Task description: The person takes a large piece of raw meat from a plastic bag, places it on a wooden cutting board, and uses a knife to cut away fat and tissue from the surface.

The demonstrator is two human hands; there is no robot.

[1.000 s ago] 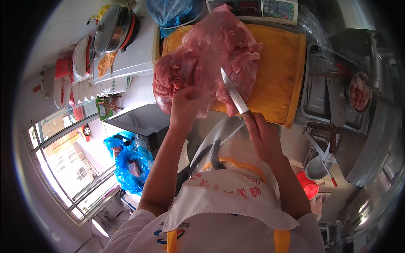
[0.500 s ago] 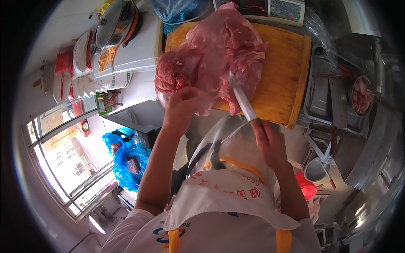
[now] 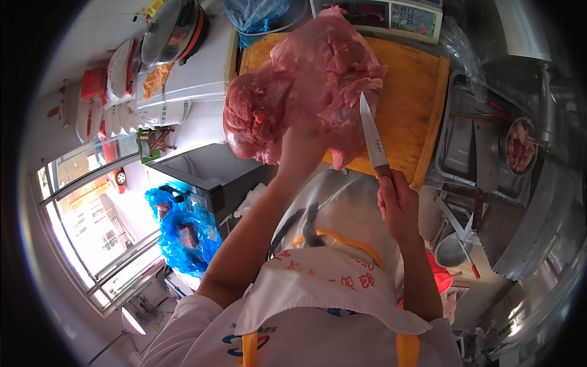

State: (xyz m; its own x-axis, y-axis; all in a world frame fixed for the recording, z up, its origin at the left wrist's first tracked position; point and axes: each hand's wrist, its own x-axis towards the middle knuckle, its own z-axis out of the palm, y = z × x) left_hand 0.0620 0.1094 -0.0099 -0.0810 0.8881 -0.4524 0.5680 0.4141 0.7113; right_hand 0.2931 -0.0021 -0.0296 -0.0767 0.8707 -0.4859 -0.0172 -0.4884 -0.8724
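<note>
A large slab of raw meat (image 3: 293,79) lies across the left and middle of a wooden cutting board (image 3: 413,92), its near edge hanging over the board's front. My left hand (image 3: 304,147) reaches onto the meat's near middle part; its fingers are smeared by motion against the flesh, so their pose is unclear. My right hand (image 3: 397,202) is closed around the handle of a knife (image 3: 371,131) just past the board's near edge. The blade points away from me, its tip beside the meat's right edge.
A scale (image 3: 391,18) stands behind the board, next to a blue bag (image 3: 257,15). On the right are a metal tray (image 3: 455,150), a cleaver (image 3: 486,159) and a bowl of meat pieces (image 3: 521,147). Blue plastic bags (image 3: 189,238) sit at left, below a lidded pan (image 3: 168,33).
My left hand has moved right from the meat's left lobe to its near middle. The knife has shifted right, off the meat's middle, and its blade now shows its flat side.
</note>
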